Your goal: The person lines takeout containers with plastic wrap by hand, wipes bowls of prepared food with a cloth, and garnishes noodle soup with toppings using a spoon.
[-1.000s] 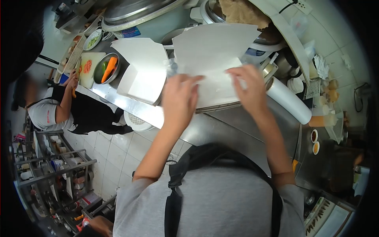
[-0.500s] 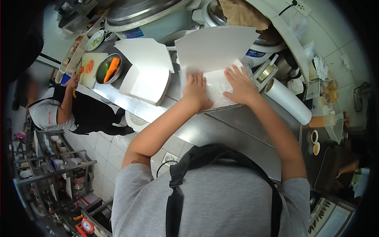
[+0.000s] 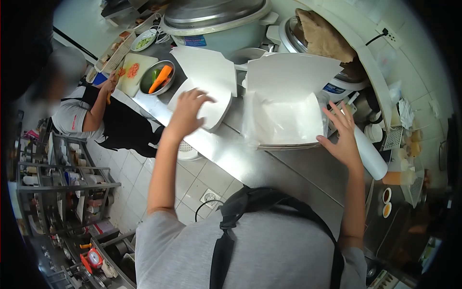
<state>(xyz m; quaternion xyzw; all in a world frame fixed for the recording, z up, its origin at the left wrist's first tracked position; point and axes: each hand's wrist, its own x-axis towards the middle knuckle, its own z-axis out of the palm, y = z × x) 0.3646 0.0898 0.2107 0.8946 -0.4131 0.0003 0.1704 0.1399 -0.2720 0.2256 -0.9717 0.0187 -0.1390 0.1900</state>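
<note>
A white paperboard takeout box (image 3: 294, 72) stands on the steel counter with its lid raised. Clear plastic film (image 3: 251, 123) lines it and hangs over its sides. Fingers spread, my right hand (image 3: 345, 137) is beside the box's right wall; I cannot tell whether the thumb touches it. To the left is a second white takeout box (image 3: 204, 65), its lid also up. My left hand (image 3: 185, 115) hovers over this second box with its fingers apart and slightly curled, holding nothing, and covers part of its inside.
A film roll (image 3: 370, 154) lies right of the lined box. Large cookers (image 3: 221, 36) stand behind. At left are a metal bowl (image 3: 169, 85) holding a carrot and a green vegetable, and a cutting board (image 3: 137, 79) with chopped red pieces. A person in a black apron (image 3: 122, 123) works there.
Both hands have lifted off the plastic film inside the lined box. My left hand has moved left over the second box; my right hand has moved right to the lined box's side.
</note>
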